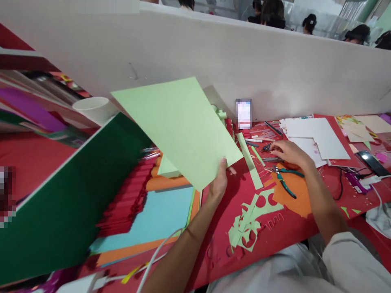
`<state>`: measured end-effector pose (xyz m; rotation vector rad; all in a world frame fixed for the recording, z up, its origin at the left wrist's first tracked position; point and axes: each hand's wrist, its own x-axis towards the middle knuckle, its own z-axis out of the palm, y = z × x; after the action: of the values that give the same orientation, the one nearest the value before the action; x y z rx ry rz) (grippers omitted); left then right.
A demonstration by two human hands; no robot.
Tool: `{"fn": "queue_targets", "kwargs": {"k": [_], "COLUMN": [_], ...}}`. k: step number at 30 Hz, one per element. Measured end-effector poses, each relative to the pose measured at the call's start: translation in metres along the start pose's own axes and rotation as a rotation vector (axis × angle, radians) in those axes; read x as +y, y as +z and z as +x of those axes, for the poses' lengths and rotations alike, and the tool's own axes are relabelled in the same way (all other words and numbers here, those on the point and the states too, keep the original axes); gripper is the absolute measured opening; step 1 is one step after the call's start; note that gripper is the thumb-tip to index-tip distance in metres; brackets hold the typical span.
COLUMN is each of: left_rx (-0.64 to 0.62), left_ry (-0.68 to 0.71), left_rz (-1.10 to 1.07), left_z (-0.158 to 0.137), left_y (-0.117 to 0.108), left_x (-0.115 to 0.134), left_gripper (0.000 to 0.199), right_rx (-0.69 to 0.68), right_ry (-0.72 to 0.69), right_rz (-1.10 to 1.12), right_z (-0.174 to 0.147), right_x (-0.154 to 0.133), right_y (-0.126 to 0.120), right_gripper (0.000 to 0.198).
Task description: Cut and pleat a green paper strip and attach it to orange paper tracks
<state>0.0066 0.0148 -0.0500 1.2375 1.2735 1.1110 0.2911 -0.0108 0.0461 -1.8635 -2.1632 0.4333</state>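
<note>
A sheet of light green paper is raised above the table, tilted. My left hand grips its lower right edge, thumb on the near face. My right hand is over the tools at the right, fingers bent and slightly apart, the tips beside a small dark tool. Below that hand lie scissors, partly covered, and green-handled pliers on orange paper. A light green paper strip and a pile of cut green scraps are on the red table between my arms.
A dark green board leans at the left beside folded red paper and blue sheets. A lit phone stands against the white partition. White sheets, a power bank-like purple device and cables are at the right.
</note>
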Motion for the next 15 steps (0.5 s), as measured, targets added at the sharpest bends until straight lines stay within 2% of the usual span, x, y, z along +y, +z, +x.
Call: {"fn": "queue_targets", "kwargs": {"k": [3,7,11,15], "left_rx": [0.032,0.033,0.008,-0.007], "left_ry": [0.015,0.063,0.050,-0.005], "left_rz": [0.060,0.122,0.109,0.049], "left_z": [0.000,0.000,0.000,0.000], "left_y": [0.000,0.001,0.002,0.002], "left_x": [-0.001,-0.002,-0.004,-0.005], "left_gripper": [0.065,0.067,0.068,0.067], "right_rx": [-0.103,-0.032,-0.073,-0.046], "right_ry": [0.056,0.054,0.081,0.014], "right_rz": [-0.218,-0.372,-0.379,-0.305], "right_z": [-0.027,-0.043,-0.045,-0.046], "right_x": [0.028,0.053,0.068,0.073], "right_y": [-0.003,0.007,0.016,0.020], "right_gripper": [0.021,0.035,0.047,0.039]}}
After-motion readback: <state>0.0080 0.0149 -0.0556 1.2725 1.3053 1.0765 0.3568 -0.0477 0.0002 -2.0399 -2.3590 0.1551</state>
